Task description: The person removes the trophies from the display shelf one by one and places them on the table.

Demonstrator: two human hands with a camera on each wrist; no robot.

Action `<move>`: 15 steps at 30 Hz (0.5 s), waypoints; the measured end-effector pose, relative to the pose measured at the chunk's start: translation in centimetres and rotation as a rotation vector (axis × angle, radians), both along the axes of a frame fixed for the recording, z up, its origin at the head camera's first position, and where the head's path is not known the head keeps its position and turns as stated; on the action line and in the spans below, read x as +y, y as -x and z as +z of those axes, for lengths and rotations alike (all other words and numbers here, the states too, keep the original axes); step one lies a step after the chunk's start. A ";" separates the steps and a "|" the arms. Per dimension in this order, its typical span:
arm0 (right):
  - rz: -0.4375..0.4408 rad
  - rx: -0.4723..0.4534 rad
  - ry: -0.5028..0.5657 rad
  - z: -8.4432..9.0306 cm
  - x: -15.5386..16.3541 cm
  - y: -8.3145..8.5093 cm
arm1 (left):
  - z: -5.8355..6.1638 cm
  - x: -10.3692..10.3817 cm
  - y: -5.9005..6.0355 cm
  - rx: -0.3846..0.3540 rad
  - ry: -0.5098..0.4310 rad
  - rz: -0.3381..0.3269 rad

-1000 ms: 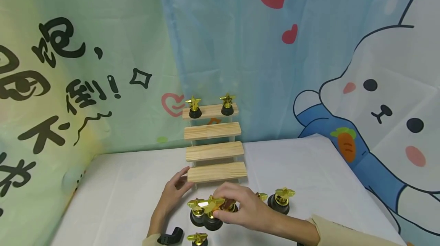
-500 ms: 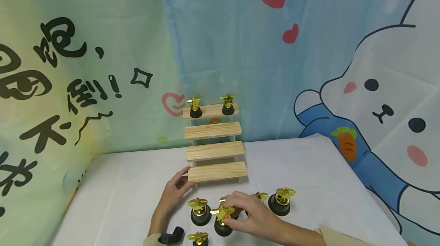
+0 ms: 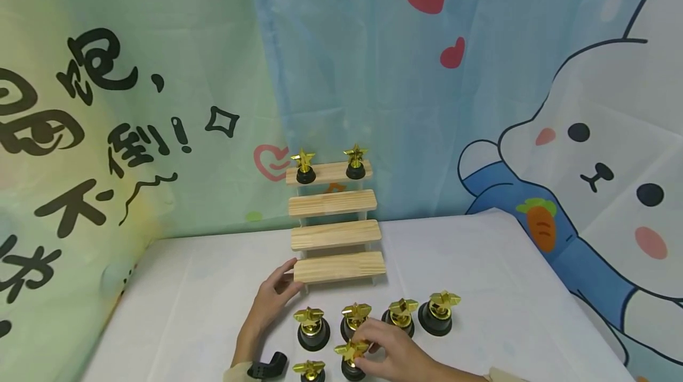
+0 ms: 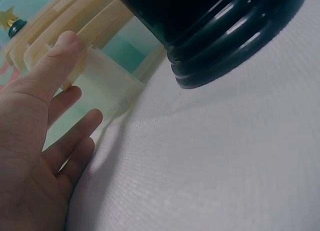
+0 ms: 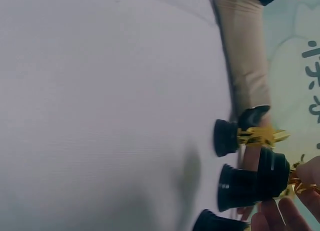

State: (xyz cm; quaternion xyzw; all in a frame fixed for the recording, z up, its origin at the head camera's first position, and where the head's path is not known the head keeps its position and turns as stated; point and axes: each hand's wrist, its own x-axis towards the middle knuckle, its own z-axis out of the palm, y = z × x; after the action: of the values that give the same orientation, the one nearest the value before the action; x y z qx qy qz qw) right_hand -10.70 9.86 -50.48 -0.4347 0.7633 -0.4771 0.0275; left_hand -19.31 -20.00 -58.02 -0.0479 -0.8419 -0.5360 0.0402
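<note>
My right hand (image 3: pixel 392 351) pinches a small gold star trophy (image 3: pixel 352 369) by its star, with the thumb and fingers at the near front of the table. In the right wrist view its black base (image 5: pixel 273 173) hangs apart from the tabletop. My left hand (image 3: pixel 272 299) holds the left end of the lowest board of a wooden stepped display stand (image 3: pixel 338 267). The left wrist view shows the thumb on the board and the other fingers loosely extended below. Two star trophies, a left one (image 3: pixel 305 166) and a right one (image 3: pixel 355 162), stand upright on the top board.
More star trophies stand on the white table: one trophy (image 3: pixel 313 331) near my left hand, a nearer one (image 3: pixel 309 371), and a row rightward with a trophy (image 3: pixel 354 318), another trophy (image 3: pixel 399 318) and the rightmost trophy (image 3: pixel 436 315). A printed curtain (image 3: pixel 373 85) hangs behind.
My right hand has moved right and toward the near edge with the trophy, away from the trophy beside my left hand. The left hand stays at the stand.
</note>
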 end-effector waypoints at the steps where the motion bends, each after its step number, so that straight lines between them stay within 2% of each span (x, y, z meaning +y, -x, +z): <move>1: -0.004 -0.009 -0.011 -0.2 0.0 0.0 | 0.0 0.0 0.0 0.000 0.000 0.000; 8: -0.020 -0.120 -0.092 -1.3 0.3 -0.1 | 0.0 0.1 0.0 -0.010 0.010 0.004; 15: -0.023 -0.170 -0.128 -1.8 0.6 0.0 | 0.1 0.0 0.0 -0.016 0.004 0.011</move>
State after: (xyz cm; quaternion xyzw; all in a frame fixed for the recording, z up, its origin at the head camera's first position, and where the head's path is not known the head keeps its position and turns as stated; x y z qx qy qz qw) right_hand -10.66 10.44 -52.28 -0.3812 0.7920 -0.4629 0.1146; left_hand -19.27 -19.98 -57.95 -0.0390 -0.8435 -0.5345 0.0362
